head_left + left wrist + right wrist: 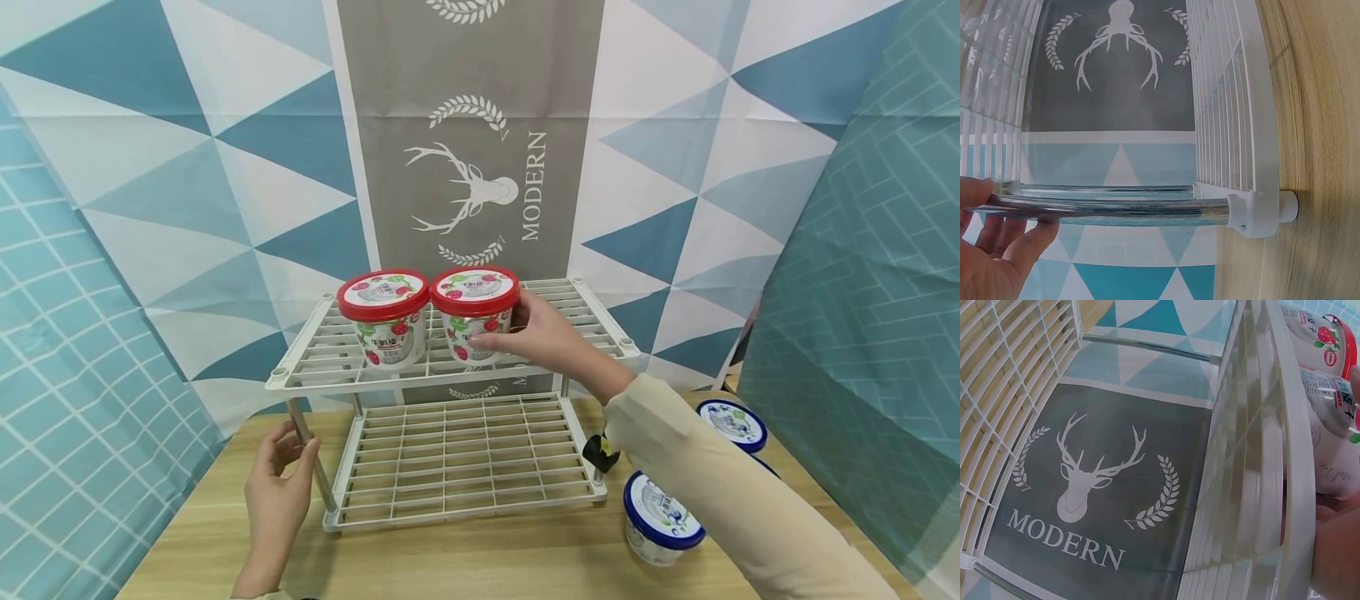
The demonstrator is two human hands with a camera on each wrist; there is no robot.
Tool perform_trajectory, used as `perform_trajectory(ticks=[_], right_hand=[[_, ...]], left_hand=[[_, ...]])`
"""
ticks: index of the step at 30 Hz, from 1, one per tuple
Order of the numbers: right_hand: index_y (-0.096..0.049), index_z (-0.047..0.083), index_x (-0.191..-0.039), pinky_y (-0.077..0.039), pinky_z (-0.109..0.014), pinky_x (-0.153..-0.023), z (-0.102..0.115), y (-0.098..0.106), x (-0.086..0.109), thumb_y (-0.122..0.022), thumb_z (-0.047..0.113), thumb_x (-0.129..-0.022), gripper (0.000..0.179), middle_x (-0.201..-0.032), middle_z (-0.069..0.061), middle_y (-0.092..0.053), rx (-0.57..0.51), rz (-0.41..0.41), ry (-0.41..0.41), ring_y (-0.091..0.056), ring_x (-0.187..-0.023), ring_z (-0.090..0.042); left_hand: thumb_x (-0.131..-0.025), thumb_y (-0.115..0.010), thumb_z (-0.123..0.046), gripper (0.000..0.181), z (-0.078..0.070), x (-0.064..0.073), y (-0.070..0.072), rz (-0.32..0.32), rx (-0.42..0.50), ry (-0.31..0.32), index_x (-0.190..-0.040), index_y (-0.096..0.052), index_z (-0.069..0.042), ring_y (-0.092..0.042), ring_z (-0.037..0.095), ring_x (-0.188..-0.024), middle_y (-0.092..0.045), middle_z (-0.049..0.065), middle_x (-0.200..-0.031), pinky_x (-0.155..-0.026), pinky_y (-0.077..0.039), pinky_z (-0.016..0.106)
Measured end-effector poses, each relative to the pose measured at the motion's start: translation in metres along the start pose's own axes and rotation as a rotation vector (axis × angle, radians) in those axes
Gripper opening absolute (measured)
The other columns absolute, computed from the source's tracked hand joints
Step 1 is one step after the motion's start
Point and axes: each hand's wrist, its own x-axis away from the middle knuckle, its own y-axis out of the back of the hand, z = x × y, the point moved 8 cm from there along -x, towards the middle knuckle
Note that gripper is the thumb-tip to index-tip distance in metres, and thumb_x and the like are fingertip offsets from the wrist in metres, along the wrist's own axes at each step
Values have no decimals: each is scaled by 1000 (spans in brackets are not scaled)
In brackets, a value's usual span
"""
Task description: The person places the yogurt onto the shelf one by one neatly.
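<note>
A white two-tier rack [465, 504] stands on the wooden table. On its top shelf two paper tubs with red lids and strawberry prints are side by side, the left tub [386, 317] close against the right tub [475, 289]. My right hand [551, 337] grips the right tub from its right side, thumb across the front and fingers behind, mostly hidden. Low at the left, my left hand [281, 487] holds the rack's front-left metal post [1135, 211] between thumb and fingers, just under the top shelf.
Several blue-lidded tubs, one tub [663, 512] nearest the front, stand on the table [465, 567] right of the rack, partly behind my right sleeve [690, 450]. A patterned cloth backdrop [480, 83] hangs directly behind the rack. A black wrist device [600, 452] shows below my right wrist.
</note>
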Motion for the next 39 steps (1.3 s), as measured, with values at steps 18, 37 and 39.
perform_trajectory(ticks=[18, 37, 39], right_hand=[[-47, 18, -129, -54, -36, -85, 4, -3, 1, -77, 28, -77, 60, -119, -2, -61, 11, 11, 15, -61, -106, -21], [-31, 19, -143, -51, -42, -91, -8, 16, 16, -77, 37, -75, 83, -130, -8, -53, -21, -48, -58, -53, -120, -26], [-31, 18, -143, -49, -44, -93, -8, 21, 21, -76, 36, -78, 82, -132, -10, -52, -20, -58, -42, -51, -121, -27]], left_hand=[[-86, -66, -8, 37, -1, 0, 2, -10, 7, 8, -122, -55, -5, -50, -18, -75, -51, -29, -84, -63, -42, 0], [-86, -66, -8, 37, -1, 1, 1, -4, 7, 2, -122, -56, -5, -50, -18, -76, -52, -26, -85, -65, -41, 0], [-86, -67, -8, 37, -1, 0, 1, -4, 9, 1, -122, -56, -5, -50, -18, -76, -52, -27, -85, -65, -41, 0]])
